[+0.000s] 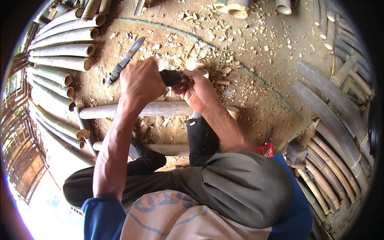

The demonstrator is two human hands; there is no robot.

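My left hand is a fist in front of me, closed round a short black cylindrical thing, perhaps a wrapped handle. Most of it is hidden in the fist. From the right, the curled fingers of my right hand close on its other end. Just beyond the right hand is the pale cut end of a bamboo piece, partly covered. A knife with a black-wrapped handle lies on the ground beyond my left fist, its blade pointing away. Below my hands, a bamboo pole lies crosswise.
Cut bamboo tubes are stacked at left, with split lengths and poles at right. Shavings litter the ground, crossed by a green cord. A dark block and a red item sit beside my right knee.
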